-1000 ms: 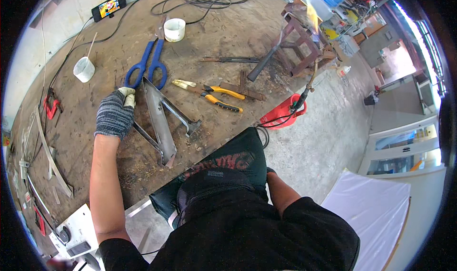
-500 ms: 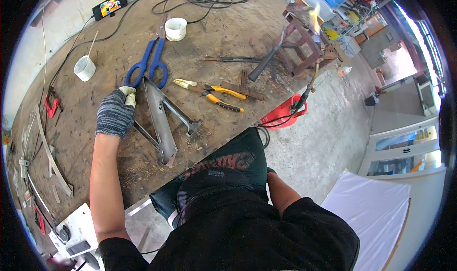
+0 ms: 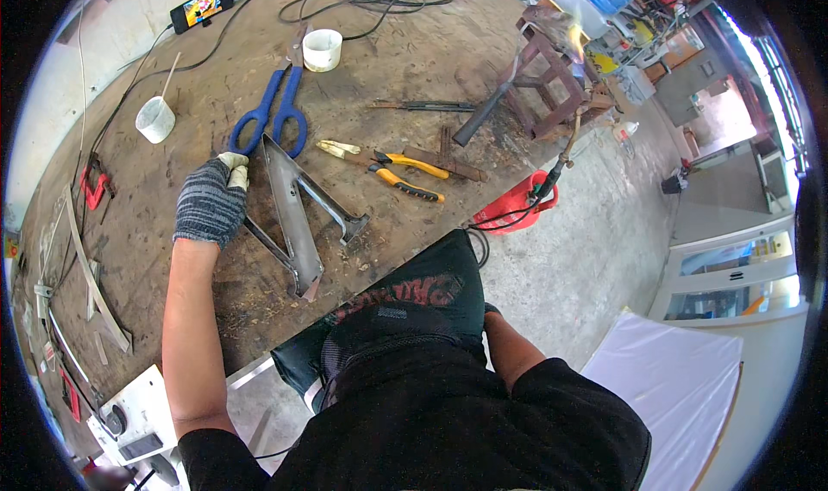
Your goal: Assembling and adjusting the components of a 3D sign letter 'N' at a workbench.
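My left hand [image 3: 212, 200], in a grey striped knit glove with pale fingertips, rests closed on the workbench. It is around the upper end of the left bar of a bent sheet-metal piece [image 3: 293, 219], a zigzag of a wide strip and two narrower bars; my fingers hide that end. Large blue-handled shears [image 3: 289, 116] lie just beyond my fingertips. Right of the metal piece are yellow-and-black pliers [image 3: 405, 193] and a pale-wrapped tool [image 3: 339, 149]. My right hand [image 3: 491, 309] hangs beside my thigh, nearly all hidden behind my body.
A lit torch [image 3: 565, 150] burns by a rusty metal stand [image 3: 548, 86] at the bench's right corner. A dark-handled iron [image 3: 483, 112] leans there. Two white cups [image 3: 322, 51], a phone [image 3: 202, 6], black cable [image 3: 362, 0], a red clamp [image 3: 97, 185] and metal strips [image 3: 95, 284] lie about. A red bucket [image 3: 517, 206] stands below.
The view has shifted very slightly. My left hand and the metal piece stay in place; nothing is taken up or let go.
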